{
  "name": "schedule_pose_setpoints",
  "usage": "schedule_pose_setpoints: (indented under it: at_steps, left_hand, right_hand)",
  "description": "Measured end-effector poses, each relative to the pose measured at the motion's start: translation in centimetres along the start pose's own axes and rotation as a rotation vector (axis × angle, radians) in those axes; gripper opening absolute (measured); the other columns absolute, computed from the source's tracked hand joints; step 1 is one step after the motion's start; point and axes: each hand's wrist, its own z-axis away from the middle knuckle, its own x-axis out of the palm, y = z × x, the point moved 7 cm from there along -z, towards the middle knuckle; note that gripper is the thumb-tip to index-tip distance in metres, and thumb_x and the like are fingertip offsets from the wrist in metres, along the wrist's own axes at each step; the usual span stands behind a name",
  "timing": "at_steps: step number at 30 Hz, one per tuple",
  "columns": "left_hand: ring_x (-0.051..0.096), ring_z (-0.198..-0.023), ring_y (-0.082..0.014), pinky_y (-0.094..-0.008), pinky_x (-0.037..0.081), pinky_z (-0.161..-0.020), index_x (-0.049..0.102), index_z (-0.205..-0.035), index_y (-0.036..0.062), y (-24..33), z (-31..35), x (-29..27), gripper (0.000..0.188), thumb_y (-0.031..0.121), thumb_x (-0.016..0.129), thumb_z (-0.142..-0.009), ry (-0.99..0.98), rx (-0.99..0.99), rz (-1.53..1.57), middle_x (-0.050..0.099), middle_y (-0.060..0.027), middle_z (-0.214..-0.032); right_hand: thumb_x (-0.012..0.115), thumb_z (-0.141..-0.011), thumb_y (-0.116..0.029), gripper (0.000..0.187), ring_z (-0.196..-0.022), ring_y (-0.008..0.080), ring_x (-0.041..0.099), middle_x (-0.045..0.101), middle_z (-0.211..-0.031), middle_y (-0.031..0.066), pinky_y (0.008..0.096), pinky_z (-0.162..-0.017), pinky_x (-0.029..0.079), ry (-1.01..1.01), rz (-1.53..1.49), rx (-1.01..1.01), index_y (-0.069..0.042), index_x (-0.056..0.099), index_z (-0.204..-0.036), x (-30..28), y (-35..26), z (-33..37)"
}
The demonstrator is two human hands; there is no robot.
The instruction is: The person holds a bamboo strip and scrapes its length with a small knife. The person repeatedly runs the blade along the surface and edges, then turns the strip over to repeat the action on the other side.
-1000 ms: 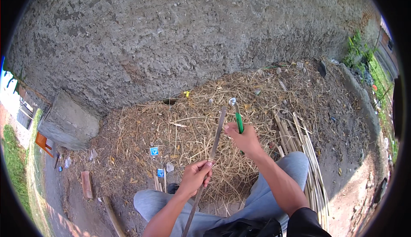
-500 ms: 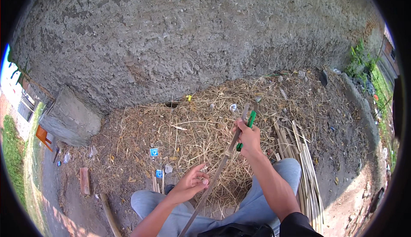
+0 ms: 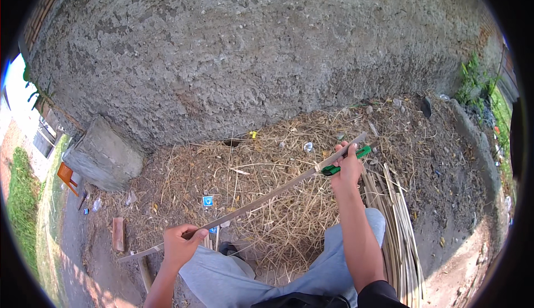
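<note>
A long thin bamboo strip (image 3: 261, 199) runs slantwise from lower left to upper right above the ground. My left hand (image 3: 181, 245) grips it near its lower end. My right hand (image 3: 347, 169) holds a knife with a green handle (image 3: 346, 160) against the strip near its upper end. Both forearms come in from the lower edge over my knees in grey trousers (image 3: 328, 263).
A rough grey concrete wall (image 3: 267, 58) fills the upper view. Dry straw and shavings (image 3: 267, 169) cover the ground before it. A bundle of bamboo strips (image 3: 397, 224) lies at my right. A concrete block (image 3: 103, 155) and a brick (image 3: 118, 233) sit at the left.
The strip has swung from nearly upright to a low slant. My left hand moved down and left along it; my right hand went up and right with the knife.
</note>
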Motion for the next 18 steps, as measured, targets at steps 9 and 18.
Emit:
schedule_pose_setpoints:
  at_steps: [9,18]
  left_hand:
    - [0.049,-0.043,-0.0117,-0.0286,0.032,-0.043,0.066,-0.059,-0.0016,-0.6,-4.9,2.6,0.026,0.017,0.074,-0.075,0.117,0.081,0.182,0.055,-0.0058,-0.048]
    - [0.051,-0.044,-0.0160,-0.0290,0.038,-0.047,0.067,-0.066,-0.0018,1.3,-3.4,1.4,0.013,0.008,0.074,-0.071,0.137,0.169,0.210,0.058,-0.0078,-0.054]
  right_hand:
    - [0.035,-0.106,-0.033,0.033,-0.049,0.0070,0.033,0.057,-0.082,0.0089,0.0251,-0.047,0.031,-0.050,-0.120,0.066,-0.004,0.050,-0.101,-1.0,-1.6,-2.4]
    - [0.037,-0.105,-0.033,0.030,-0.050,0.0065,0.034,0.053,-0.078,0.0040,0.0241,-0.047,0.031,-0.097,-0.118,0.111,-0.007,0.049,-0.100,-0.4,-1.2,-3.1]
